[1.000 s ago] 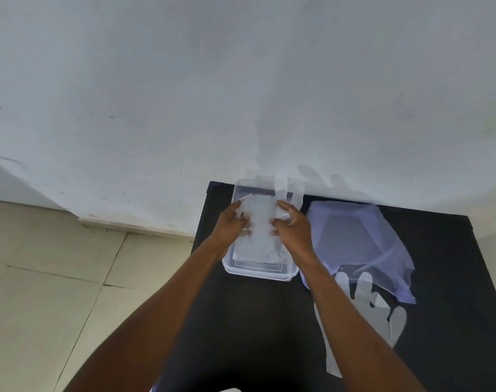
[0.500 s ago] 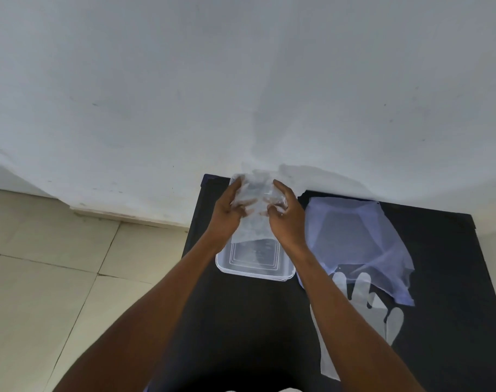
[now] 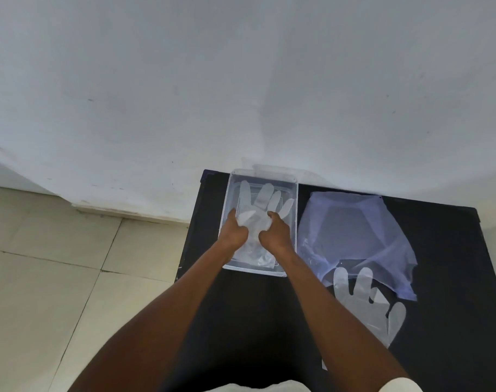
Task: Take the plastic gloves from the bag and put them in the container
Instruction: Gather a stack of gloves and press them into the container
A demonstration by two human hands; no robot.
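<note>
Progress roughly midway, by my judgement: one glove inside container, second glove loose on bench, right of container, still to go in. Left hand and right hand both in container, fingers closed on glove's cuff end, glove's finger tips toward wall. Bag just right of container, flat, looks empty.

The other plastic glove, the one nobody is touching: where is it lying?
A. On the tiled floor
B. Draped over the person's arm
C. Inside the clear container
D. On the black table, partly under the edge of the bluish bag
D: the loose glove lies flat on the black table by the person's right forearm, its fingertips tucked under the bluish bag, outside the clear container.
</note>
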